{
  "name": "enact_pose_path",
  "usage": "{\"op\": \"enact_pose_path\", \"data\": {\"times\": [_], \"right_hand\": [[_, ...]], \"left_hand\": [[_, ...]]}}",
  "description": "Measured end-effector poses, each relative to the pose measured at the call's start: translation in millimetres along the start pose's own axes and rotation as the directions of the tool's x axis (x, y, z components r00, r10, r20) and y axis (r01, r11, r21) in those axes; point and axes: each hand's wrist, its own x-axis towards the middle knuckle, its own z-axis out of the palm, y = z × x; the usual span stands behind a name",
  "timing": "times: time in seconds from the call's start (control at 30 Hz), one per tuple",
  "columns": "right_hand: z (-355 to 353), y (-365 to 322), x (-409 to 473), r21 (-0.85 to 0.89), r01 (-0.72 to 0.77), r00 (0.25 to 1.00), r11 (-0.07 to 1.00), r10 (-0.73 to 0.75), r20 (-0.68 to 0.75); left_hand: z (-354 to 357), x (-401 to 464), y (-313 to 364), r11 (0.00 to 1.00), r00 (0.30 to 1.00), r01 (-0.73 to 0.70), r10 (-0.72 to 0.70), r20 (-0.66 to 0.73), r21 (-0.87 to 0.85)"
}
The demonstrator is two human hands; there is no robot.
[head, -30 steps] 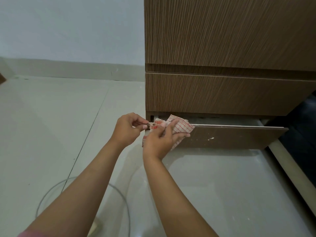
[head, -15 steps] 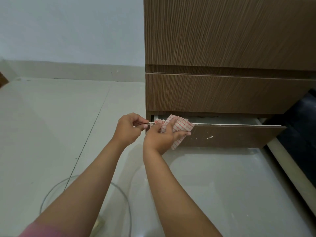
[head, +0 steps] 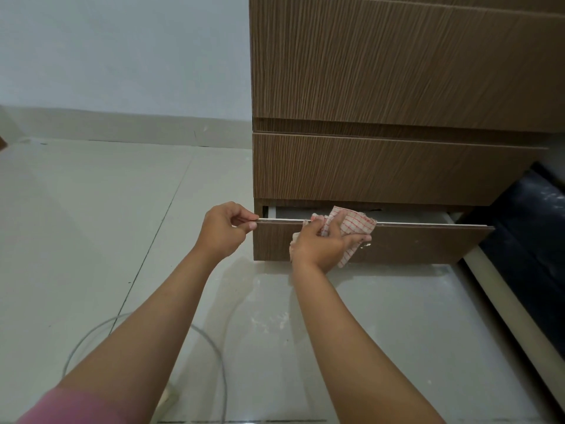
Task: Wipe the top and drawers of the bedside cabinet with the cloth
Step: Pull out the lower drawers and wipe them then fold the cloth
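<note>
— Change since the prior frame?
— The right hand (head: 321, 243), clutching the red-checked cloth (head: 351, 228), had slid rightward along the bottom drawer (head: 412, 243) front's top edge; the left hand (head: 221, 229) stayed pinching its corner.
— Drawer?
— Slightly open, speckled white.

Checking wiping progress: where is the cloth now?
Right of centre in the head view, the cloth is draped over the open bottom drawer's top edge under the right hand.

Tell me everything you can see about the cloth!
The cloth is white with thin red checks and looks like soft woven fabric. It is crumpled and draped over the top edge of the open bottom drawer, part inside, part hanging down the brown front. The right hand grips it and presses it on the edge. The left hand pinches the drawer's corner, not the cloth.
</note>
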Motion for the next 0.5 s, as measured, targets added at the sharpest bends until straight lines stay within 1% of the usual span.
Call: {"op": "enact_pose_path", "data": {"times": [0.2,0.5], "right_hand": [[-24.2,2.4,23.1,-0.012,0.035,0.999,0.999,-0.036,-0.019],[-60.7,-4.1,52.3,0.020,0.015,0.999,1.000,-0.014,-0.048]], "left_hand": [[-0.2,-0.6,-0.8,1.000,1.000,-0.001,0.001,-0.003,0.013],[-0.4,-0.8,-1.7,1.000,1.000,-0.018,0.018,-0.006,0.010]]}}
